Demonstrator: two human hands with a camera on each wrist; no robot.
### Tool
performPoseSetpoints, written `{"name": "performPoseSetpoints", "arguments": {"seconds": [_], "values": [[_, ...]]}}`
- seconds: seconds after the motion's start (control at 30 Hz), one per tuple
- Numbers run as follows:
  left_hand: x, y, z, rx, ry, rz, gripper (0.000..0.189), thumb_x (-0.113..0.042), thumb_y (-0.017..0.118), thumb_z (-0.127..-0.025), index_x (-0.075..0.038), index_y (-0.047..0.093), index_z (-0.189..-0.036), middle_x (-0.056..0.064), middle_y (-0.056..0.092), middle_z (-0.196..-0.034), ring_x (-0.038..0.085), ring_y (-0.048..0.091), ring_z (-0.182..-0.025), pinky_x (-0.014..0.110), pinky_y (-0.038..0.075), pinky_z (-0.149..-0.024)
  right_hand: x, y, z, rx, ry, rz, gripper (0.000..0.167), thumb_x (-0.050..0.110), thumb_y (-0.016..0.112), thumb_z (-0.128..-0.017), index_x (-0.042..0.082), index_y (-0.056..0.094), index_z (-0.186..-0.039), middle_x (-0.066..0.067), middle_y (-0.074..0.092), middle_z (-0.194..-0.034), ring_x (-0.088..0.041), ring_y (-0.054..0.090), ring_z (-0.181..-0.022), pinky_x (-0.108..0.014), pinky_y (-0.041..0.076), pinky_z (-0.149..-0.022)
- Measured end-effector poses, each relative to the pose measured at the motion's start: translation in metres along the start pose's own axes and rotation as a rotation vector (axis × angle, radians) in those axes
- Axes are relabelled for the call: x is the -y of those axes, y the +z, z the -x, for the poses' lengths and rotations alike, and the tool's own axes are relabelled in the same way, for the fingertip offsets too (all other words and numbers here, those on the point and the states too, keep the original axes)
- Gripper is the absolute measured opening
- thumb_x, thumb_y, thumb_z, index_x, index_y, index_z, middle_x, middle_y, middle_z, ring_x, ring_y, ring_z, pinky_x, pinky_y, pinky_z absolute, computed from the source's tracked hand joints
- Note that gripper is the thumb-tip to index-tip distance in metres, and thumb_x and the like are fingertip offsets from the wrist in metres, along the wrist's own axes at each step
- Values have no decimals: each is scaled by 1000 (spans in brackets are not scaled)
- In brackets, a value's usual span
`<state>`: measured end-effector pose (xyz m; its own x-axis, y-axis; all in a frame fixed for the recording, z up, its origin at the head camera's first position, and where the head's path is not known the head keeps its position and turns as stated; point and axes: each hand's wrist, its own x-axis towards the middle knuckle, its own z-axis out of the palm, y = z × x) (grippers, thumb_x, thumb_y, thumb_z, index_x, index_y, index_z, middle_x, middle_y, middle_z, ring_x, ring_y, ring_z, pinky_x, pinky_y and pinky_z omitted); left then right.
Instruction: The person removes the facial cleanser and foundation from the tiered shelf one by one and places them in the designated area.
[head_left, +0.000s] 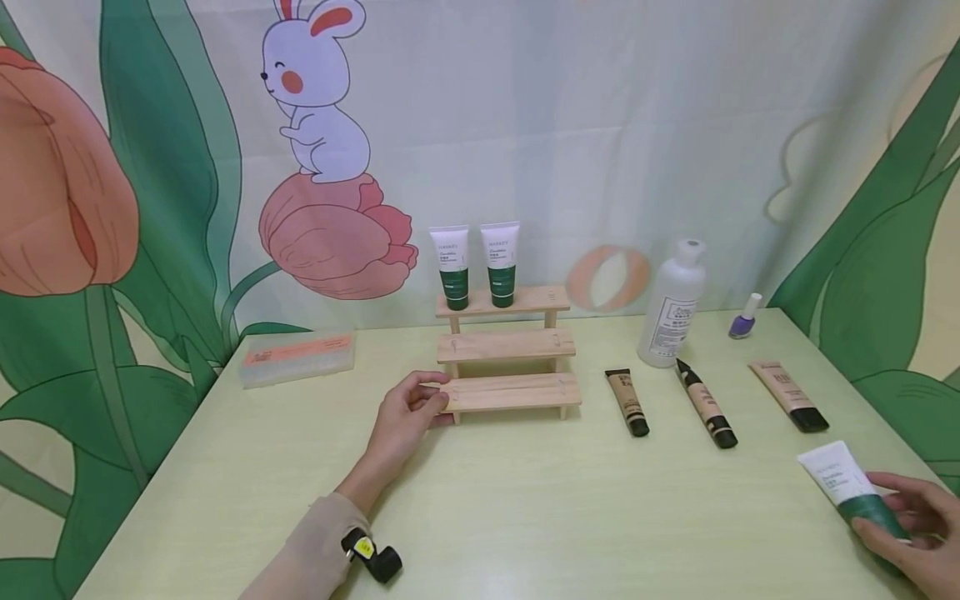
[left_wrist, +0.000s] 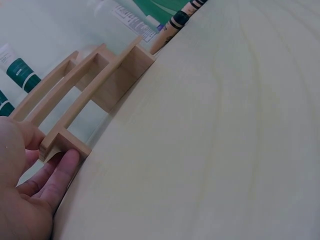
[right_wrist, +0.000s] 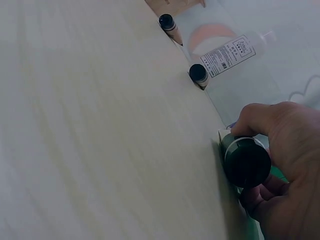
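My left hand (head_left: 408, 414) grips the left end of the lowest step of a small three-step wooden rack (head_left: 510, 392), thumb above and fingers beneath. On the rack's top step stand two white-and-green tubes, one on the left (head_left: 453, 268) and another (head_left: 501, 264) beside it. At the table's right side, my right hand (head_left: 918, 525) holds a third white-and-green tube (head_left: 832, 473) between thumb and fingers near its green cap end. In the right wrist view the dark cap (right_wrist: 248, 162) of that tube faces the camera, close to the tabletop.
Right of the rack lie a small beige tube (head_left: 628, 402), a pen-shaped beige tube (head_left: 707, 406) and a flat BB tube (head_left: 789, 396). Behind them stand a clear bottle (head_left: 671, 308) and purple nail polish (head_left: 744, 318). A translucent box (head_left: 298, 360) lies at the back left.
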<state>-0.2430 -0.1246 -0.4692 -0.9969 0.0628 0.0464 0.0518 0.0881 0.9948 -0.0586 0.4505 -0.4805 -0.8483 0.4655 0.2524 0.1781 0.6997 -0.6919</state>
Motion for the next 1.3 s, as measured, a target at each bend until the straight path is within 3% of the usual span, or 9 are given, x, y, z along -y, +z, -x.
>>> {"name": "performPoseSetpoints", "arguments": {"seconds": [0.1, 0.3, 0.4, 0.57, 0.7, 0.8, 0.93, 1.0, 1.3], "values": [[1, 0, 0, 6, 1, 2, 27, -1, 69, -108, -8, 74, -134, 18, 73, -114, 24, 77, -103, 37, 72, -88, 1, 1, -1, 19, 9, 46, 43, 4, 90, -86, 19, 68, -120, 7, 57, -94, 4, 47, -72, -20, 40, -57], [1, -1, 0, 19, 13, 1, 26, -3, 69, -109, -8, 73, -134, 17, 72, -114, 23, 77, -101, 37, 72, -89, -3, 2, -1, 31, -58, 106, 56, 3, 89, -85, -8, 61, -133, -14, 61, -99, 5, 43, -72, -20, 37, -56], [1, -2, 0, 22, 11, 1, 26, -3, 69, -109, -9, 73, -134, 17, 72, -113, 23, 77, -101, 37, 72, -89, -3, 4, -1, 31, -49, 144, 65, 5, 90, -85, -9, 58, -139, -25, 61, -106, -4, 48, -76, -17, 34, -56], [1, -2, 0, 25, 11, 2, 26, -4, 69, -109, -9, 73, -134, 17, 72, -113, 23, 77, -100, 37, 72, -90, 7, 5, -2, -58, 48, 182, 77, 5, 87, -87, -7, 52, -155, -40, 55, -133, -41, 53, -95, -23, 32, -69], [1, -2, 0, 23, 12, 2, 26, -4, 69, -109, -9, 73, -134, 16, 73, -112, 23, 77, -100, 37, 72, -90, 18, 1, -10, -175, 50, 124, 77, 2, 86, -86, -5, 55, -157, -39, 54, -146, -45, 51, -105, -23, 31, -78], [1, -2, 0, 21, 13, -1, 26, -4, 69, -109, -8, 73, -134, 16, 73, -112, 22, 77, -99, 37, 72, -89, 28, -1, -15, -203, 26, 90, 76, 2, 86, -86, -4, 57, -155, -37, 56, -147, -22, 52, -102, -18, 29, -76], [1, -2, 0, 21, 16, -1, 26, -3, 70, -109, -7, 73, -134, 17, 72, -112, 22, 77, -98, 38, 72, -90, 46, 0, -19, -186, 28, 43, 76, 6, 85, -90, -3, 52, -159, -34, 55, -153, 15, 35, -97, -14, 30, -70], [1, -2, 0, 20, 16, 0, 26, -3, 70, -108, -7, 73, -134, 17, 72, -112, 22, 76, -99, 38, 72, -90, 55, 1, -21, -184, 40, -9, 77, 7, 84, -93, 1, 50, -162, -30, 54, -157, 22, 29, -97, -9, 31, -71], [1, -1, 0, 11, 17, -9, 26, -3, 69, -109, -7, 73, -134, 17, 73, -112, 22, 77, -99, 38, 72, -89, 77, 9, -26, -153, -40, -158, 76, 12, 81, -100, 18, 46, -167, 0, 52, -151, 20, 42, -107, 2, 38, -81]]}}
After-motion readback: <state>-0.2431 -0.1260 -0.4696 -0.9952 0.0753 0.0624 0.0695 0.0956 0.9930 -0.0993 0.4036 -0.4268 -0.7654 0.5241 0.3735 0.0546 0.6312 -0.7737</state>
